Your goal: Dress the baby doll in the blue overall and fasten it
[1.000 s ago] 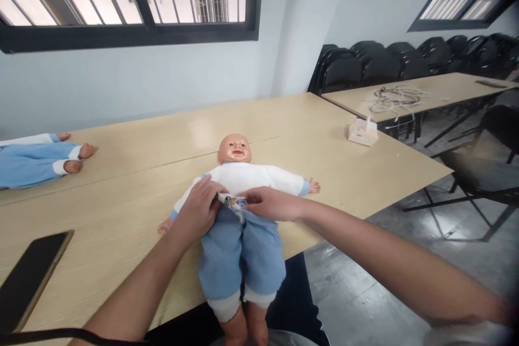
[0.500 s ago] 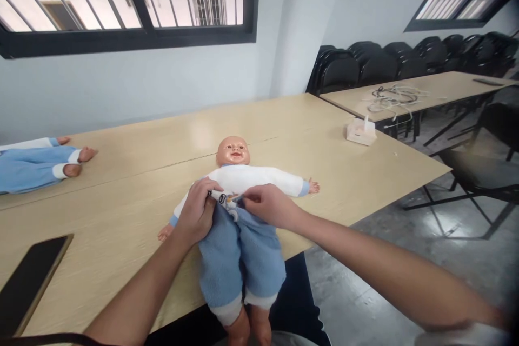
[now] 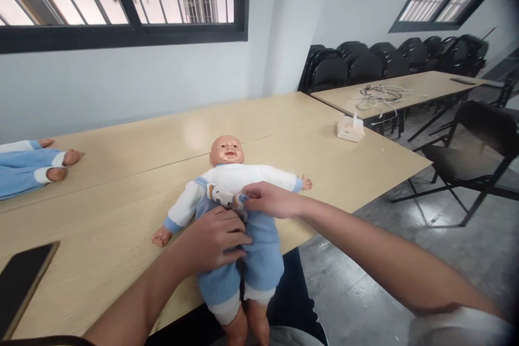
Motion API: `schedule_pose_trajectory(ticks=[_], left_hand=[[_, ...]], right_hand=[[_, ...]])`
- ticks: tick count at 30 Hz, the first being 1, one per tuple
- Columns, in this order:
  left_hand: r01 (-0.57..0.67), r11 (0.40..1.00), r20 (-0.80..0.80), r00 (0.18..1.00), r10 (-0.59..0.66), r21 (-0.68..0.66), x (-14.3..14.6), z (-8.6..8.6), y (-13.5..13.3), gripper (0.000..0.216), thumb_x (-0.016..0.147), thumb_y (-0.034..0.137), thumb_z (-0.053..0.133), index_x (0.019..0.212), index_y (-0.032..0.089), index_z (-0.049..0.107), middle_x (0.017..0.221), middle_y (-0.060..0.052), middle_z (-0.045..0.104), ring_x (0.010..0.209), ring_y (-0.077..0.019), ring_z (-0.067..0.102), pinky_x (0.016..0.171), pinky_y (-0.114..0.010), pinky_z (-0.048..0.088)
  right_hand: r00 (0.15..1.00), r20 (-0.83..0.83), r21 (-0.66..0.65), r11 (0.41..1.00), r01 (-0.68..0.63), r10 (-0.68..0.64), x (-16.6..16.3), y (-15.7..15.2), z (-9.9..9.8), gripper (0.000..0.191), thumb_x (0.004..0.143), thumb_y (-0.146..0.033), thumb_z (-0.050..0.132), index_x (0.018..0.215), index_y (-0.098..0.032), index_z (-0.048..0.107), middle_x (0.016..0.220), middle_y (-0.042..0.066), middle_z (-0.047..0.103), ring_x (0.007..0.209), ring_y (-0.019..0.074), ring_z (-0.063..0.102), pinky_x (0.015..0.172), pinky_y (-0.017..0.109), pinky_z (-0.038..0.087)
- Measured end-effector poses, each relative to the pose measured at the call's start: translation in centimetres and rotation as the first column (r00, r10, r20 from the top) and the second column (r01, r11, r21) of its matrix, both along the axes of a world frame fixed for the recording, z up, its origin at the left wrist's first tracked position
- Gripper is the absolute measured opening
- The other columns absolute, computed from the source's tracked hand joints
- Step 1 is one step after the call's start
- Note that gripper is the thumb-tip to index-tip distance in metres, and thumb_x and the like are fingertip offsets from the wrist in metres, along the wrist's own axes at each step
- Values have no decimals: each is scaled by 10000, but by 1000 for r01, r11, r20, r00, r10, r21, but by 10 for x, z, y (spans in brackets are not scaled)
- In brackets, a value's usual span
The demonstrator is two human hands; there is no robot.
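Observation:
A baby doll lies on its back at the table's front edge, arms spread and lower legs over the edge. It wears a white top with blue cuffs and blue overalls with white leg cuffs. A blue strap shows over its shoulder on the left of the picture. My right hand pinches the patterned bib of the overalls at its upper right corner. My left hand rests across the front of the overalls, its fingers apart; the fabric under the palm is hidden.
A second doll in blue lies at the far left, partly out of frame. A phone sits on the table at left, a tissue box at right. Cables lie on another table; a folding chair stands at right.
My left hand has let go of the bib's left side and moved down onto the front of the overalls. The bib lies higher on the chest. My right hand still pinches its corner.

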State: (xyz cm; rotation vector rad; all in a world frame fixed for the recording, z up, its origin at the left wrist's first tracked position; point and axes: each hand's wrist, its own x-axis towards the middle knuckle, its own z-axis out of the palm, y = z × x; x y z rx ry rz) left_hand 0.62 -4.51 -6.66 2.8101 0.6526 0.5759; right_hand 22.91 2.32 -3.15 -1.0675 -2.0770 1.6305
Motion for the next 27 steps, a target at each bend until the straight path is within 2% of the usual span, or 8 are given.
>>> schedule_pose_trajectory(ticks=[4, 7, 9, 13, 15, 21, 25, 27], left_hand=[[-6, 998, -16, 1000, 5, -60, -2, -1, 1, 128, 987, 266, 619, 934, 246, 734, 904, 2, 742, 950, -208, 654, 914, -392, 442], [-28, 997, -25, 999, 26, -78, -2, 3, -2, 129, 982, 282, 616, 905, 236, 709, 912, -8, 729, 924, -212, 634, 900, -393, 439], [-26, 998, -12, 1000, 25, -62, 3, 6, -6, 111, 981, 299, 615, 947, 233, 698, 981, -15, 730, 976, -216, 632, 946, -397, 433], [123, 991, -6, 992, -123, 52, 20, 11, -12, 382, 964, 446, 650, 1278, 230, 621, 1312, -49, 687, 1272, -244, 566, 1135, -419, 352], [223, 970, -64, 974, -217, 102, 31, 12, -13, 467, 934, 483, 684, 1308, 217, 599, 1358, -63, 667, 1350, -250, 518, 1180, -423, 324], [239, 963, -234, 950, -206, 121, 52, 12, -14, 217, 913, 400, 719, 999, 208, 664, 1010, -37, 705, 1072, -237, 618, 1196, -417, 310], [224, 961, -206, 960, -189, 162, 59, 10, -15, 153, 897, 350, 740, 947, 220, 677, 933, -26, 699, 993, -239, 598, 1132, -441, 349], [247, 950, -187, 959, -212, 189, 61, 9, -15, 98, 905, 300, 726, 893, 215, 678, 887, -24, 685, 935, -229, 593, 1063, -425, 383]], right_hand=[[995, 66, 79, 994, 76, -81, 16, 8, 1, 216, 873, -362, 590, 775, -171, 608, 623, -60, 382, 578, 103, 313, 546, 258, 233], [978, 85, 95, 978, 183, -191, 21, 8, -1, 331, 891, -483, 593, 770, -175, 608, 642, -36, 464, 591, 119, 381, 563, 265, 288], [972, 85, 42, 975, 216, -219, 20, 4, -3, 402, 900, -564, 579, 785, -179, 596, 658, -26, 490, 592, 125, 408, 562, 269, 309], [986, -50, -84, 985, 152, -156, 13, -4, -5, 457, 925, -620, 552, 760, -199, 488, 664, -46, 424, 596, 110, 351, 557, 261, 286], [989, -80, -84, 989, 120, -127, 11, -7, -3, 437, 952, -603, 527, 786, -202, 477, 676, -51, 403, 604, 109, 333, 559, 257, 285], [995, 83, 117, 992, 37, -47, 19, -4, 9, 360, 1034, -462, 409, 788, -205, 467, 686, -33, 431, 621, 123, 383, 568, 258, 314], [979, 181, 199, 971, -131, 95, 27, 10, 10, 315, 1022, -382, 439, 771, -198, 489, 688, -38, 426, 635, 117, 367, 584, 250, 307], [982, 158, 232, 963, -137, 101, 28, 20, 7, 316, 1017, -383, 450, 771, -194, 507, 694, -39, 441, 643, 115, 376, 597, 246, 319]])
